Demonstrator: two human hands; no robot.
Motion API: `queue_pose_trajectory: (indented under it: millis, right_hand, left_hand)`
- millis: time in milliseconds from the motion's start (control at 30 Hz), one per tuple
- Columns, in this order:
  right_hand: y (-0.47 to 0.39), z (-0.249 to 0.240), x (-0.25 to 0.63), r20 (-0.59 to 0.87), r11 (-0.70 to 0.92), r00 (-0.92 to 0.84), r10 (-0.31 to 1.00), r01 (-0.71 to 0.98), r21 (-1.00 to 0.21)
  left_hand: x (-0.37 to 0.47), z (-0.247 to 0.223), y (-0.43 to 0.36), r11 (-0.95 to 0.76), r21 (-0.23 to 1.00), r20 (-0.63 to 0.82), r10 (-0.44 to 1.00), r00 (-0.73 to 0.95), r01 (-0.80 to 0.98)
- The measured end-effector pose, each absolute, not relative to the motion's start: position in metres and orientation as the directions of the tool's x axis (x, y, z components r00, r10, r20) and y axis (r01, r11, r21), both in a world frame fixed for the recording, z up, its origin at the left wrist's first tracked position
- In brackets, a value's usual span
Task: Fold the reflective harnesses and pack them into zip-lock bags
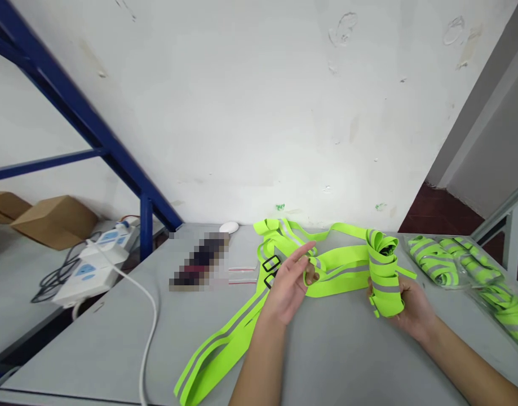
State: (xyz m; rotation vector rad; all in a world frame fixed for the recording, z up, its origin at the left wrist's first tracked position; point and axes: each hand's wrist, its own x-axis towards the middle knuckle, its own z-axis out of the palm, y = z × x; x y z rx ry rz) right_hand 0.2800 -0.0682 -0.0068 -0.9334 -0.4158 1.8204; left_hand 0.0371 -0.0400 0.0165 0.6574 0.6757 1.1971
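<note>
Bright green strapping with grey stripes (225,338) lies spread over the grey table, with two black buckles (271,263) near its middle. One end is wound into an upright roll (384,282), which my right hand (411,307) holds from the right side and below. Flat bands run from this roll to my left hand (290,282). There the index finger points out while the other fingers curl around a part of the band.
Clear bags with folded green straps (434,262) lie at the right. Small clear bags (242,274), a white oval object (229,227) and a blurred dark item are left of centre. Power strips (89,270), a white cable (154,316) and a blue frame (146,225) stand farther left.
</note>
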Motion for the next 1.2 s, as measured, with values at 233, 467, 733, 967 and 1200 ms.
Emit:
queue_pose_trajectory:
  millis: [233, 467, 733, 967, 1200]
  right_hand:
    - [-0.068, -0.010, 0.283, -0.368, -0.429, -0.229, 0.901, -0.591, -0.684]
    - [-0.071, -0.008, 0.281, -0.345, -0.447, -0.286, 0.894, -0.523, -0.726]
    - [-0.072, -0.006, 0.276, -0.289, -0.405, -0.293, 0.911, -0.519, -0.753]
    - [-0.070, -0.008, 0.281, -0.367, -0.429, -0.227, 0.902, -0.560, -0.708]
    - [-0.064, -0.006, 0.290, -0.303, -0.357, -0.195, 0.933, -0.611, -0.706]
  left_hand:
    - [0.016, 0.023, -0.040, 0.234, 0.969, -0.171, 0.872, 0.459, -0.082]
    - [0.001, 0.050, -0.047, -0.054, 0.921, -0.074, 0.949, 0.308, 0.386]
    - [0.038, 0.029, -0.040, -0.245, 0.957, 0.287, 0.870, -0.401, 0.154]
    - [0.065, 0.008, -0.041, -0.256, 0.967, 0.226, 0.846, -0.483, 0.003]
    - [0.042, 0.009, -0.044, 0.028, 0.917, -0.025, 1.000, 0.012, -0.398]
